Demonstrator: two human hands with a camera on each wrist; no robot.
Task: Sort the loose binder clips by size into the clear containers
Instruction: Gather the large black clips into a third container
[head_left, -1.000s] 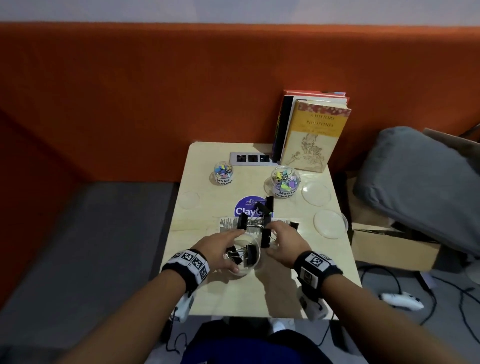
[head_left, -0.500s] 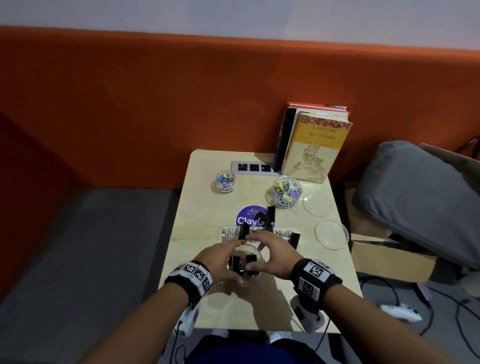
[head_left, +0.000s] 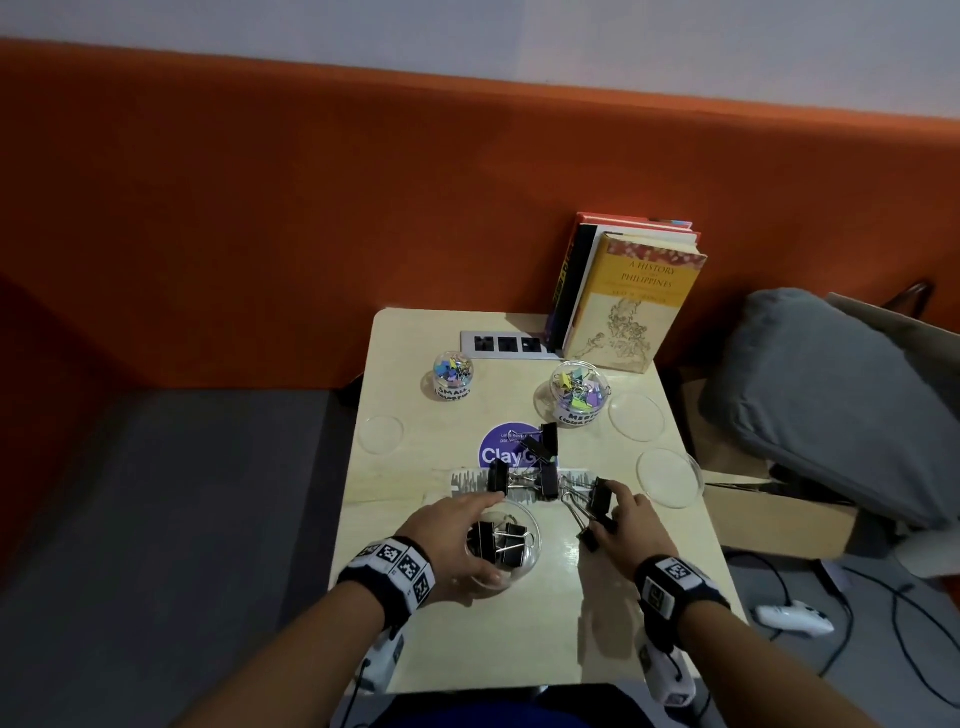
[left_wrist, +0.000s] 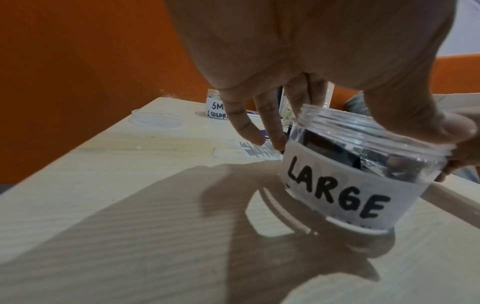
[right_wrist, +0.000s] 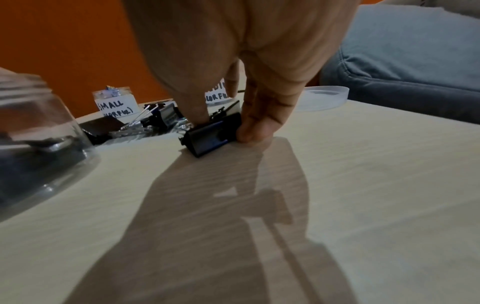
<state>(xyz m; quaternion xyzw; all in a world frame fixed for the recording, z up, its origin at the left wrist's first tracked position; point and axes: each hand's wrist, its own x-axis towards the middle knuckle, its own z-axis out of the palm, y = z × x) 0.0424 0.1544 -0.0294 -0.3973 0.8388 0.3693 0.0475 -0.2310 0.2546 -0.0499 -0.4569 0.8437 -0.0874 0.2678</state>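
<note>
My left hand (head_left: 480, 538) grips the clear jar (head_left: 524, 564) labelled LARGE (left_wrist: 337, 191), thumb on the near rim and fingers on the far side. Black large clips (head_left: 498, 540) lie inside it. To its right, my right hand (head_left: 605, 517) pinches a large black binder clip (right_wrist: 213, 135) between thumb and fingers; the clip is still touching the table. Three more large black clips (head_left: 545, 478) lie loose just beyond the jar, on and near a purple sticker (head_left: 506, 452). The small jar (head_left: 453, 375) and the medium jar (head_left: 579, 392) hold coloured clips at the back.
Three clear lids lie on the wooden table (head_left: 519, 639): one left (head_left: 381, 435), two right (head_left: 636, 417) (head_left: 670, 478). Books (head_left: 634, 301) lean on the orange wall behind a socket strip (head_left: 506, 344). A grey cushion (head_left: 831, 395) and a cardboard box sit off the right edge.
My right hand left the mouth of the large jar and moved right to take hold of a loose black clip. The left hand kept its grip on the jar.
</note>
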